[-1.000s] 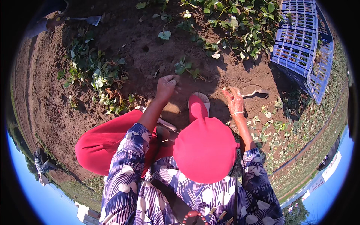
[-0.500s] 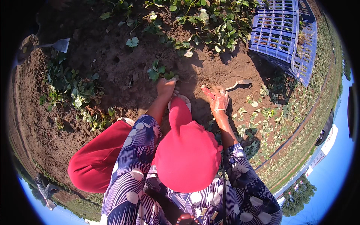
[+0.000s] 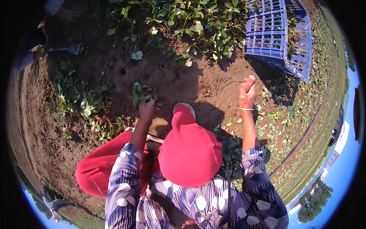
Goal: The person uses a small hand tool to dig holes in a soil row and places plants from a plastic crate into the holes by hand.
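My left hand is closed around a small strawberry seedling, its green leaves showing beyond the fingers, just over the brown soil. Farther right, my right hand grips a trowel by its red handle; the handle's end points away from me. The trowel's blade is hidden in this view. Bare soil lies between the two hands, partly in shadow.
A blue plastic crate lies tipped at the upper right. Leafy plants lie ahead, with another clump on the left. At the upper left are another person's hand and a flat metal blade.
My left hand has moved left with the seedling. My right hand has swung right and away with the trowel, whose blade showed earlier. Another person's hand has appeared at the upper left.
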Demonstrator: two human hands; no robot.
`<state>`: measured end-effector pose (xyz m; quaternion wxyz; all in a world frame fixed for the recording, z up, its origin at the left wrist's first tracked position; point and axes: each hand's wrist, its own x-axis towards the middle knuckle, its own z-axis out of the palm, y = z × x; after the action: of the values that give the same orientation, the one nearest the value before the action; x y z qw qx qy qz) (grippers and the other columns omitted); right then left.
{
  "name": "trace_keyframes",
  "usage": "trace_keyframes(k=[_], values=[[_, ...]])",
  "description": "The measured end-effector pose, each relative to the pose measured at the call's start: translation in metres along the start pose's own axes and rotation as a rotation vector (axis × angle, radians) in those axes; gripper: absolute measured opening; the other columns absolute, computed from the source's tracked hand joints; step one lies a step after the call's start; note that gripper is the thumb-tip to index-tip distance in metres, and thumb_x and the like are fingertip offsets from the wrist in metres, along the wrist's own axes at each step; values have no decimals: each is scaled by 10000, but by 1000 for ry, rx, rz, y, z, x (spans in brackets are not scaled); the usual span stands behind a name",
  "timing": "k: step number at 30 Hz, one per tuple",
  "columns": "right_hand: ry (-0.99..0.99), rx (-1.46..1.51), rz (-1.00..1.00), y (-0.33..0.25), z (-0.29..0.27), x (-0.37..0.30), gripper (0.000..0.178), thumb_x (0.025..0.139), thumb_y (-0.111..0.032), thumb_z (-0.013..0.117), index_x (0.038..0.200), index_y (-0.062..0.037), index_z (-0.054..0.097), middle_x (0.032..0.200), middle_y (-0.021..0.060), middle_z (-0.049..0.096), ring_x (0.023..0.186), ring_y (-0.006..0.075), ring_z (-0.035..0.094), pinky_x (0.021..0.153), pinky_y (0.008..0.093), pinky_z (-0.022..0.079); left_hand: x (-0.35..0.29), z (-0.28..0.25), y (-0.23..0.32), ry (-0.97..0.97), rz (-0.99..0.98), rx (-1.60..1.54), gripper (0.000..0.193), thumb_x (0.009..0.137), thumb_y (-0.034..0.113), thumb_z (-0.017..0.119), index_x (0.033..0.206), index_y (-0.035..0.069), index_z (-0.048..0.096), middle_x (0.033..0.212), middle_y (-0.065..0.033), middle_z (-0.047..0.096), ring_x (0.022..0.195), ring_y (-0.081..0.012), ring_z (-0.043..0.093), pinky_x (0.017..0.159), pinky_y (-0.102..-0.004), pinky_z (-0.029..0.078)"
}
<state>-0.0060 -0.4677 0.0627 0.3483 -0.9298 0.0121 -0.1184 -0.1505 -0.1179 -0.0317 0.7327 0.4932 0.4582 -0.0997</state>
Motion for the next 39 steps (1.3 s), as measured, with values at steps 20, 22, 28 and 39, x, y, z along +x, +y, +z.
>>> trace_keyframes(k=[20,22,28,39], values=[[-522,778,141,-76,100,76,248,806,-125,625,1017,4,643,687,-8,577,530,53,484,484,212,382,9,-28,23,38,118,75,268,864,161,596,1104,57,539,945,-107,647,665,-188,643,508,-306,498],[-593,877,340,-45,97,113,224,800,-62,589,1006,16,630,620,-12,545,494,90,523,475,246,463,-7,-12,35,-11,-57,95,272,866,148,592,1116,57,535,991,-106,635,696,-194,651,522,-311,503],[-557,816,426,-45,104,112,179,768,-54,616,939,-8,642,626,-3,555,493,83,517,472,257,445,-3,-2,16,-12,79,10,352,817,49,580,1150,34,466,905,-107,626,660,-190,653,480,-281,510],[-413,621,273,-41,58,-7,128,777,-93,587,872,-19,632,678,22,617,557,103,550,518,248,436,-10,-7,10,-69,5,-10,469,809,1,602,1233,44,404,966,-106,606,687,-203,652,485,-290,505]])
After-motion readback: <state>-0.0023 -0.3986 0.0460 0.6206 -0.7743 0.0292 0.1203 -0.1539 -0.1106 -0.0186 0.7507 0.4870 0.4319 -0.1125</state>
